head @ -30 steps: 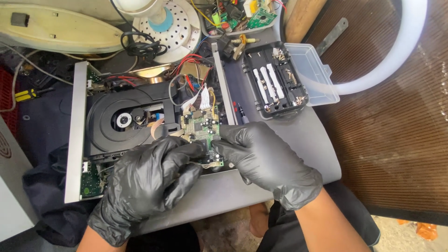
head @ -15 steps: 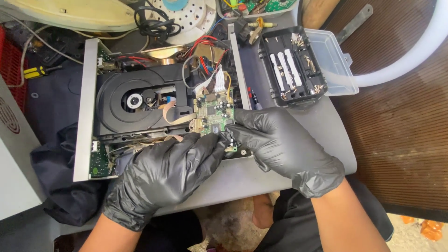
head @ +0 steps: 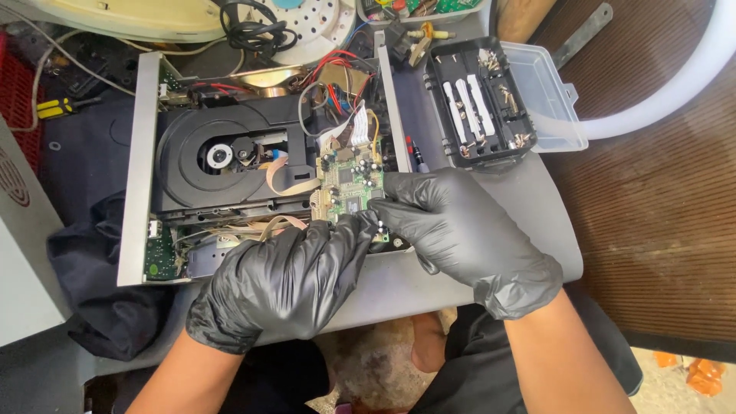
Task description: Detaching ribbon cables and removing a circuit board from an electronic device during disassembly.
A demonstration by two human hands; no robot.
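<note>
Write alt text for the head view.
Two black-gloved hands, left hand and right hand, pinch a small green circuit board inside an opened disc player. A black battery holder and a clear plastic box lie to the right.

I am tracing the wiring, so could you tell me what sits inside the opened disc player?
Inside the disc player sit a black disc drive, a green circuit board and ribbon cables. The gloved left hand and right hand cover the front edge.
</note>
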